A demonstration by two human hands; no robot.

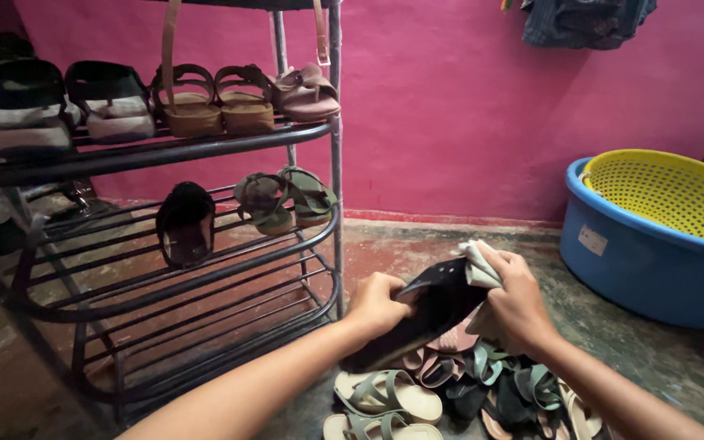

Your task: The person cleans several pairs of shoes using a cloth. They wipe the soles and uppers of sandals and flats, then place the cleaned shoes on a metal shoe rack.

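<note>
Both hands are closed on something: my left hand [376, 303] has a firm grip on a black shoe [417, 322], fingers curled over its upper edge and holding it tilted above the floor, while my right hand [515, 297] bunches a pale cloth [476, 262] against the shoe's far end. The shoe hangs between the two hands, directly over a heap of sandals [458, 387] on the concrete floor [678, 358]; grey-green strappy pairs and a pinkish one lie tangled under my wrists, some touching each other.

As I judge it, the chief risk sits in that one-sided hold. The left hand pinches only the rim, so hard pressure from the cloth could twist the shoe out and drop it into the heap. The cloth is also loosely wadded, and a trailing corner might slip free of the fingers.

Further out to the left stands a dark metal shoe rack [205, 277]. Its lowest rails are bare, the middle shelf carries a single black shoe [185, 224] and a pair of olive sandals [287, 197], and the upper one holds brown sandals [217, 102] with bags beside them. To the right, well apart from my hands, a blue tub [637, 261] holds a yellow perforated basket [670, 191]. Behind everything runs a pink wall [466, 98], with a piece of denim clothing [584, 20] hanging near its top.
</note>
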